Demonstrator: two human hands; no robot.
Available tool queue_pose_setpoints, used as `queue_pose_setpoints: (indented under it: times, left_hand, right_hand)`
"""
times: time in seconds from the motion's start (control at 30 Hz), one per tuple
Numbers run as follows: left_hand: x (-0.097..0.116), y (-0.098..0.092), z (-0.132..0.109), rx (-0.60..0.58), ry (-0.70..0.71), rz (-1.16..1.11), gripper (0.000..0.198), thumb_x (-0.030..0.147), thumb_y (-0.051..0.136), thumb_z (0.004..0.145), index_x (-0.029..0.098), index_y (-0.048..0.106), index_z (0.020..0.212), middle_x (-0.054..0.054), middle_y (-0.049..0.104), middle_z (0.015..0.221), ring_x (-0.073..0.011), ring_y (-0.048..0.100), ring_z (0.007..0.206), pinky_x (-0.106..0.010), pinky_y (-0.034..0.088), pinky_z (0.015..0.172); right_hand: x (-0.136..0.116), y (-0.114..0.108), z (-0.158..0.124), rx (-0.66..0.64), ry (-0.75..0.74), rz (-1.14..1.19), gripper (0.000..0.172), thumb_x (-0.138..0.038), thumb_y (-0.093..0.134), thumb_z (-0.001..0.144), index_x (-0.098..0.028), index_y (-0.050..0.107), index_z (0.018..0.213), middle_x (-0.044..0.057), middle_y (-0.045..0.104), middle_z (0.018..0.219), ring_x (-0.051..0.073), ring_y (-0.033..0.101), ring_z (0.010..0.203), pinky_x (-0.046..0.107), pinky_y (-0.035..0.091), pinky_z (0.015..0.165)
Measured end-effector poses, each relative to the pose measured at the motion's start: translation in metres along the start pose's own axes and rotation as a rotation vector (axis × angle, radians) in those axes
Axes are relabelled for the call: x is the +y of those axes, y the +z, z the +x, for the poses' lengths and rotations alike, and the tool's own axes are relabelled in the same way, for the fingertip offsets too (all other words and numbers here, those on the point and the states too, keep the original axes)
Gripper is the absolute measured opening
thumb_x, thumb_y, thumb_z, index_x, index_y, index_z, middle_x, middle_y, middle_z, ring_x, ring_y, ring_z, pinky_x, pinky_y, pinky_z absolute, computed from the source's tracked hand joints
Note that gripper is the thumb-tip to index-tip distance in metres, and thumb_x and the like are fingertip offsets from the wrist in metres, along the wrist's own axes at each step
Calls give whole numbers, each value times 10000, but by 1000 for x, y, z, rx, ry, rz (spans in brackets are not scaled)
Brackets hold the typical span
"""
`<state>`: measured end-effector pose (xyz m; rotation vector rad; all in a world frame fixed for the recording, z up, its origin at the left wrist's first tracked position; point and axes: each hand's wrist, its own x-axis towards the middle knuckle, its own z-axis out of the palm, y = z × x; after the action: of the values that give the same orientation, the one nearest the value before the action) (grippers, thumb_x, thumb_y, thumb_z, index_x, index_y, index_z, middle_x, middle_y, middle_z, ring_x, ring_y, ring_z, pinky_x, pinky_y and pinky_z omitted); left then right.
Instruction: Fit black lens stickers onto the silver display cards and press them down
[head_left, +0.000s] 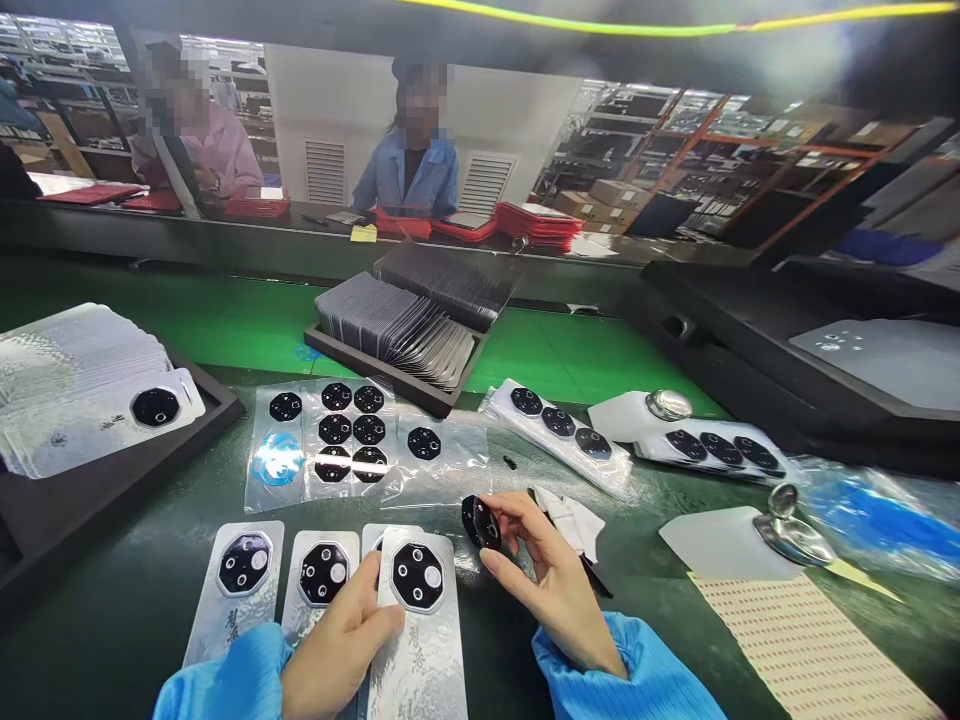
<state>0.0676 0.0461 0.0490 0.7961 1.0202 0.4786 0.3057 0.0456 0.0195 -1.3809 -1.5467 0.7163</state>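
Seated assembly bench seen from the wearer's head; the right hand [559, 590] pinches a black octagonal lens cover [480, 524] by its edge, thumb below and index finger above, the remaining fingers curled loosely beside it; the cover is tilted and held above the dark green bench mat [90, 640], just beyond the front row of cards; the left hand [341, 640] lies low, its fingers [379, 620] close together, their tips touching a silver card [416, 640] beside its mounted octagonal piece [417, 577]; whether these fingers grip the card cannot be told.

The silver card overlaps a partly hidden card [382, 540]; two further silver cards [244, 590] stand to its left, each bearing a black octagonal piece; clear plastic sheets [352, 440] with black octagons lie beyond them; white strips [559, 430] carrying three octagons each lie to the right; a small black piece [509, 461] sits on the mat; white wipes [570, 522] lie just beyond the right hand; a tray of stacked silver cards [82, 390] stands at left; a dark tray of upright cards [397, 330] stands at centre; round metal weights [795, 535] rest on white pads; a perforated sheet [802, 650] lies at lower right.
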Motion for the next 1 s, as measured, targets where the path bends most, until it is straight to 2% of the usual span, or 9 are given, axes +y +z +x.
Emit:
queue_pose_setpoints:
  times: [0.1,0.2,0.33,0.43,0.5,0.6,0.77,0.9,1.0]
  left_hand:
    - [-3,0,0,32,-6,-8,740,275,573,815,181,282,1488,-22,243,1569,-265,-15,1477,-432,151,1206]
    - [-4,-1,1,30,-17,-29,748,279,580,809,202,279,1490,-12,240,1571,-276,-14,1477,-460,102,1208]
    - [-4,-1,2,-4,-5,-31,727,270,576,809,204,303,1480,-24,294,1555,-270,74,1476,-447,119,1204]
    - [-3,-2,3,-39,25,-11,709,279,560,828,193,297,1481,-47,374,1518,-259,192,1456,-418,205,1183]
    - [-5,-3,4,-55,60,27,702,300,547,852,178,275,1488,-63,403,1499,-252,262,1431,-387,248,1163]
    - [-8,-7,5,-35,103,158,701,340,534,883,152,249,1496,-85,438,1465,-254,311,1399,-356,246,1153]
    - [-14,-11,6,-38,145,289,671,370,527,898,180,277,1491,-75,598,1252,-258,466,1227,-369,328,1084]
    - [-21,-14,8,-11,137,296,703,412,546,885,181,276,1492,-54,648,1040,-244,516,1123,-354,348,1052]
    - [-26,-15,9,7,129,326,721,435,545,879,165,276,1491,-46,635,971,-240,522,1092,-348,338,1051]
  right_hand:
    - [-2,0,1,-9,-18,-15,322,-297,602,867,-268,553,1184,33,505,955,171,509,783,290,455,651]
    - [-3,0,1,-17,-18,-18,317,-286,607,861,-266,555,1173,28,507,940,167,507,771,286,449,643]
    - [-4,1,1,-13,19,2,312,-291,619,848,-263,569,1155,19,523,928,166,513,760,291,454,657]
    - [-5,1,1,-20,37,6,311,-284,621,839,-257,570,1145,21,535,954,164,515,755,287,452,650]
    - [-9,2,1,-47,19,3,309,-262,613,836,-256,562,1140,22,537,971,161,515,750,283,450,643]
    - [-20,7,-1,-128,-69,-19,353,-212,602,821,-260,532,1164,26,528,998,171,526,803,292,465,691]
    - [-34,20,-6,-254,-248,-123,478,-136,615,760,-231,483,1210,84,451,1170,238,493,1076,377,461,913]
    - [-36,24,-7,-258,-306,-202,511,-123,619,743,-225,468,1220,97,430,1188,253,474,1087,404,467,909]
    - [-37,24,-6,-264,-311,-216,509,-127,618,746,-227,462,1219,98,431,1180,251,479,1062,412,478,887]
